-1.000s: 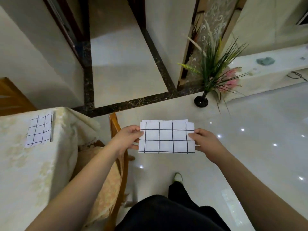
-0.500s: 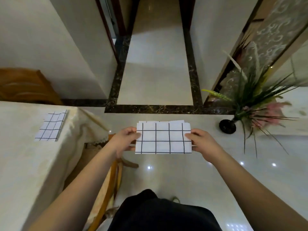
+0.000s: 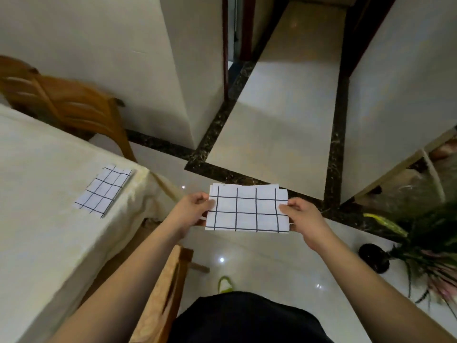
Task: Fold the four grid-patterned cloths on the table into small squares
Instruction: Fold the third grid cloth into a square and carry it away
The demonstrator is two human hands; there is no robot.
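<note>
A white cloth with a black grid point(image 3: 247, 210), folded into a flat rectangle, is held in the air over the floor, right of the table. My left hand point(image 3: 190, 209) pinches its left edge and my right hand point(image 3: 300, 216) pinches its right edge. Another grid cloth point(image 3: 103, 191), folded into a small rectangle, lies on the cream tablecloth of the table point(image 3: 37, 219) near its right edge.
A wooden chair point(image 3: 163, 300) stands tucked against the table's right side below my left arm. A second wooden chair point(image 3: 61, 105) is behind the table. A potted plant in a black vase point(image 3: 373, 257) stands on the glossy floor at the right.
The view has swung to the left, so the table and its folded cloth sit nearer the middle. Both hands keep the same grip on the folded cloth.
</note>
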